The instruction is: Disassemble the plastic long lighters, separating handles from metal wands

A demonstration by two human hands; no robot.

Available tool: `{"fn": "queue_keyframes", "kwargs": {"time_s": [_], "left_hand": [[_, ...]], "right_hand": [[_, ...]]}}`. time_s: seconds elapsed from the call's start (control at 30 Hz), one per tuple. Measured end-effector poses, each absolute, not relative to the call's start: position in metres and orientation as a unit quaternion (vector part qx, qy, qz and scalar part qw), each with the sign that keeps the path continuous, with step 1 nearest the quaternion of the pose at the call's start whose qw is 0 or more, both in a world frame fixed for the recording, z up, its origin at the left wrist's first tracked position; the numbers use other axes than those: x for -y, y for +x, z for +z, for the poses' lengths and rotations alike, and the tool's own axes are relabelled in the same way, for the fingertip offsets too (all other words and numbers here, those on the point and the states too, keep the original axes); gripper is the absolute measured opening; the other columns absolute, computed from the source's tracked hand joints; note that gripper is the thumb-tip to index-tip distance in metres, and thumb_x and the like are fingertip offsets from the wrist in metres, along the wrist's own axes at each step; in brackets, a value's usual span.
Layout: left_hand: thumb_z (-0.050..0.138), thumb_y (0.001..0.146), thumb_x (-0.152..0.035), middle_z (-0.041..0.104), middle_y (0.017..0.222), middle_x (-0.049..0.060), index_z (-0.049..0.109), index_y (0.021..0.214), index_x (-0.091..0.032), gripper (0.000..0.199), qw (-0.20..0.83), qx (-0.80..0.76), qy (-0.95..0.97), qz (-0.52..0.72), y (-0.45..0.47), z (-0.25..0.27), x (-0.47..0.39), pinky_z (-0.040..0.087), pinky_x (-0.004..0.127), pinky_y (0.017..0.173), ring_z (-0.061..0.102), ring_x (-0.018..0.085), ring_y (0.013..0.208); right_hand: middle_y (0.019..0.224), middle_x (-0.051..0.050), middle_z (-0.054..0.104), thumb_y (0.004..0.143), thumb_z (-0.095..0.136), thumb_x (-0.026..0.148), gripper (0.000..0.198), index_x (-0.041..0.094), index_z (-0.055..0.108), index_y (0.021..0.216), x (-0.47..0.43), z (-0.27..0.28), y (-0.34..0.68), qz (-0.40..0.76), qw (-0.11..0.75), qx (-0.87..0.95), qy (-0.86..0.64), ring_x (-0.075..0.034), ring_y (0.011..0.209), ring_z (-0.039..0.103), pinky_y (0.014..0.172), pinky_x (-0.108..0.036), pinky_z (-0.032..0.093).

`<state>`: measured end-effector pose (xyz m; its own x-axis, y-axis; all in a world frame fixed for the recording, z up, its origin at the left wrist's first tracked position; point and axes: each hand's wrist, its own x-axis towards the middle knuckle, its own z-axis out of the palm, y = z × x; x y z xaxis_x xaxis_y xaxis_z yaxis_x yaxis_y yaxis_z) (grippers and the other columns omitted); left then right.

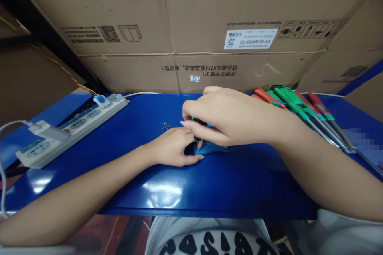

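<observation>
Blue piece [212, 149], mostly covered
Right hand [223, 117] grips a black tool [199, 121], largely hidden; left hand [173, 147] holds the piece, its far fingers out of sight.

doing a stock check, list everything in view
Glossy table: one, blue, across middle
Printed cardboard panel: one, brown, behind table
Paper labels: two, white, white-blue, on panel
Plastic power strip: one, white, left
Plugs: two, white, blue-white, in strip
Thin cables: several, white, red-yellow, left and rear
Metal post: one, black, behind strip
Long-barrelled lighters: several, red, orange, green, right
Tiny metal pieces: several, silvery, table centre
Smooth object: one, blue, table centre, partly hidden
Slim tool: one, dark, table centre, mostly hidden
Printed shirt: one, pale, bottom
Left hand: one, bare, at smooth object
Right hand: one, bare, around tool
</observation>
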<state>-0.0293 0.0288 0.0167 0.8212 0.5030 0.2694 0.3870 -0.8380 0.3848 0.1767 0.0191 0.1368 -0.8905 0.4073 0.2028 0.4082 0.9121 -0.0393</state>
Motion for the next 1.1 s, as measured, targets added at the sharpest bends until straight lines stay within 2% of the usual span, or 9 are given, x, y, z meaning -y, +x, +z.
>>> {"fn": "queue_keyframes", "kwargs": {"time_s": [0.1,0.23,0.33,0.4,0.53,0.67,0.83,0.97,1.1], "left_hand": [[0.068,0.088,-0.041,0.072,0.097,0.007,0.066,0.094,-0.019,0.023,0.164,-0.242,0.939,0.184,-0.029,0.017,-0.029,0.056,0.035,0.084,0.069,0.024,0.089],[0.067,0.089,-0.043,0.072,0.095,0.006,0.067,0.097,-0.019,0.025,0.173,-0.258,0.937,0.159,-0.029,0.018,-0.028,0.056,0.035,0.085,0.069,0.024,0.088],[0.069,0.089,-0.041,0.073,0.101,0.007,0.068,0.102,-0.018,0.026,0.212,-0.254,0.93,0.161,-0.029,0.02,-0.028,0.056,0.035,0.088,0.07,0.024,0.093],[0.071,0.088,-0.042,0.073,0.103,0.008,0.069,0.104,-0.018,0.029,0.234,-0.264,0.921,0.165,-0.028,0.021,-0.028,0.056,0.036,0.088,0.07,0.025,0.096],[0.073,0.087,-0.044,0.073,0.098,0.007,0.069,0.102,-0.018,0.031,0.247,-0.305,0.907,0.151,-0.026,0.024,-0.027,0.058,0.036,0.084,0.07,0.026,0.094],[0.073,0.086,-0.044,0.072,0.094,0.006,0.068,0.101,-0.018,0.03,0.262,-0.32,0.897,0.153,-0.026,0.028,-0.023,0.058,0.037,0.085,0.069,0.026,0.094],[0.072,0.088,-0.043,0.069,0.084,0.004,0.067,0.095,-0.019,0.025,0.256,-0.35,0.889,0.144,-0.026,0.029,-0.019,0.058,0.036,0.078,0.069,0.023,0.083],[0.073,0.086,-0.04,0.066,0.08,0.003,0.065,0.089,-0.019,0.022,0.245,-0.359,0.891,0.132,-0.025,0.029,-0.018,0.056,0.034,0.073,0.067,0.023,0.079],[0.075,0.085,-0.035,0.064,0.078,0.002,0.062,0.085,-0.018,0.022,0.247,-0.355,0.89,0.145,-0.024,0.03,-0.018,0.053,0.032,0.066,0.064,0.019,0.07]], "right_hand": [[0.102,-0.01,0.068,0.102,0.039,0.027,0.027,0.013,0.058,0.115,-0.019,0.135,0.177,0.006,0.135,0.971,-0.196,-0.019,0.083,0.056,0.077,-0.034,0.036],[0.081,-0.005,0.065,0.105,0.038,0.037,0.032,0.014,0.06,0.102,-0.019,0.135,0.176,-0.006,0.117,0.973,-0.197,-0.017,0.07,0.05,0.071,-0.033,0.035],[0.086,-0.006,0.066,0.103,0.037,0.028,0.027,0.014,0.06,0.104,-0.02,0.135,0.175,-0.01,0.12,0.974,-0.192,-0.017,0.072,0.05,0.07,-0.032,0.034],[0.09,-0.007,0.067,0.102,0.04,0.032,0.027,0.013,0.06,0.108,-0.02,0.134,0.175,-0.013,0.135,0.973,-0.186,-0.018,0.074,0.052,0.071,-0.032,0.035],[0.073,-0.002,0.062,0.103,0.04,0.035,0.03,0.016,0.062,0.095,-0.02,0.133,0.175,-0.025,0.133,0.977,-0.166,-0.016,0.064,0.046,0.067,-0.031,0.033],[0.093,-0.006,0.067,0.097,0.044,0.024,0.023,0.014,0.059,0.111,-0.02,0.133,0.176,-0.001,0.142,0.976,-0.163,-0.016,0.074,0.052,0.071,-0.031,0.034],[0.081,-0.002,0.065,0.101,0.045,0.031,0.022,0.017,0.061,0.105,-0.021,0.133,0.177,0.008,0.12,0.976,-0.182,-0.016,0.069,0.051,0.068,-0.03,0.033],[0.104,-0.008,0.067,0.098,0.046,0.029,0.027,0.016,0.057,0.119,-0.018,0.136,0.177,0.022,0.121,0.97,-0.21,-0.019,0.084,0.058,0.07,-0.031,0.036],[0.091,-0.007,0.069,0.101,0.043,0.035,0.028,0.016,0.061,0.109,-0.016,0.137,0.177,0.008,0.102,0.957,-0.271,-0.019,0.074,0.058,0.067,-0.031,0.035]]}}
